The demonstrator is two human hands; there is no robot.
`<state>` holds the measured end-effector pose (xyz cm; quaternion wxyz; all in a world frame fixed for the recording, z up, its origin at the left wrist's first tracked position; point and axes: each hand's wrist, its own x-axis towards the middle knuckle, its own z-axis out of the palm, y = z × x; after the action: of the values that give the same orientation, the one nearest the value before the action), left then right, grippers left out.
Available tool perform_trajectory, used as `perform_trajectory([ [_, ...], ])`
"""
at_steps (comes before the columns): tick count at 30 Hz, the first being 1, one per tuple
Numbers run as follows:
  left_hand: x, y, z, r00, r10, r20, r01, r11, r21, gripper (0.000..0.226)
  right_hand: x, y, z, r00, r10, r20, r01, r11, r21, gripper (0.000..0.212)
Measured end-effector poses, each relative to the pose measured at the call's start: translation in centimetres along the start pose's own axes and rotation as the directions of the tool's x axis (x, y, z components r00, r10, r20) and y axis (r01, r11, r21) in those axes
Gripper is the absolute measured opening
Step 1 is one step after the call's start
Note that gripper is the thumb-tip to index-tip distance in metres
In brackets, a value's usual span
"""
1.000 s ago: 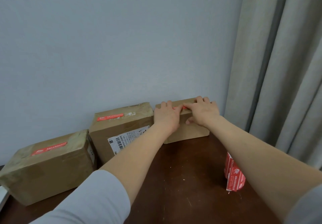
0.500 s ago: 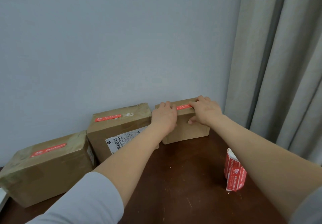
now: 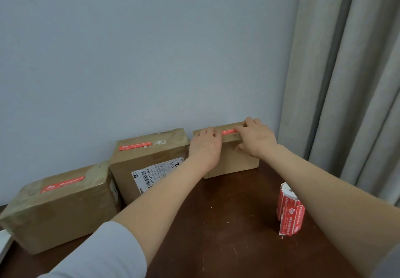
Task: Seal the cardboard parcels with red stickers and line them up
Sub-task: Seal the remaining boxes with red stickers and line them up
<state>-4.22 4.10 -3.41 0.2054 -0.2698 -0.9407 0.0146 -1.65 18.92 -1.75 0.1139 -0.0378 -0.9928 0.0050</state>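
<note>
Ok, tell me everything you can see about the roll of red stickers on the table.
The roll of red stickers stands upright on the dark wooden table, nearer the camera than the rightmost parcel and to its right. Red labels with white print are wound on a white core whose hollow end faces up. The outer layers sit loose, and a free end hangs down to the tabletop. Nothing grips it. The right forearm passes close beside it, and I cannot tell whether they touch.

A single wide-angle view from the person's head looks forward and down across the dark brown wooden bench (image 3: 227, 245), near, toward the pale blue-grey wall (image 3: 151, 50) and grey curtain (image 3: 350, 83).
</note>
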Motion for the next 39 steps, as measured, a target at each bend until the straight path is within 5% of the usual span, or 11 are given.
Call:
perform_trajectory([
  [5,0.2,0.8,0.1,0.997,-0.035,0.069,0.035,0.999,-0.001,0.06,-0.3,-1.0,0.2,1.0,-0.023,-0.015,0.023,0.999,-0.024,0.052],
  [23,0.3,-0.2,-0.4,0.994,-0.056,0.097,0.056,0.998,-0.001,0.034,0.1,-0.2,0.3,0.997,0.07,0.018,-0.071,0.996,0.05,0.045],
  [39,-0.8,0.1,-1.1,0.993,-0.06,0.099,0.061,0.998,-0.013,0.036,0.3,0.1,0.4,0.997,0.075,0.026,-0.076,0.996,0.056,0.042],
])
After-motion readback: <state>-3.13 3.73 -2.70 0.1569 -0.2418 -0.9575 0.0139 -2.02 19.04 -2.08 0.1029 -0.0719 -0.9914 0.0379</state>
